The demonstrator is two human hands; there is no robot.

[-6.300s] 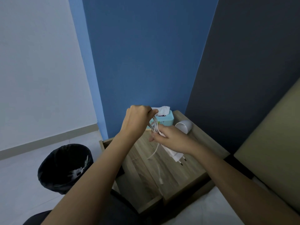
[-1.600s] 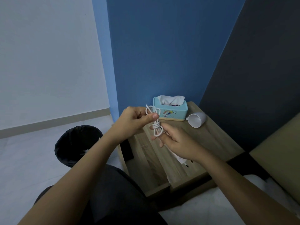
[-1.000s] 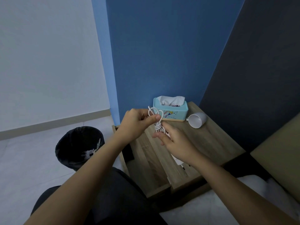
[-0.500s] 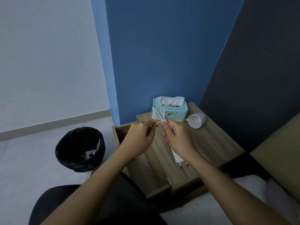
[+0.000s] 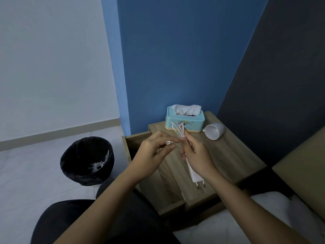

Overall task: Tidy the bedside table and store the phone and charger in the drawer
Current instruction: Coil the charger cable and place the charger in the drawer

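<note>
Over the wooden bedside table (image 5: 233,159), my right hand (image 5: 197,155) grips the white charger (image 5: 196,176); its plug pins stick out below my palm. The coiled white cable (image 5: 178,129) loops up above my fingers. My left hand (image 5: 153,152) pinches the cable's end connector (image 5: 168,142) between thumb and finger. Left of the tabletop, the drawer (image 5: 131,138) stands pulled out beneath my left hand, its inside mostly hidden by my arms. No phone is in view.
A turquoise tissue box (image 5: 184,120) stands at the back of the table, with a white mug (image 5: 214,131) lying on its side beside it. A black-lined bin (image 5: 87,160) sits on the floor at left. Bed with white sheet (image 5: 237,219) lies at the lower right.
My left hand has pulled the cable's end out to the left, away from the coil. The coil sits tighter in my right hand. The view is steady.
</note>
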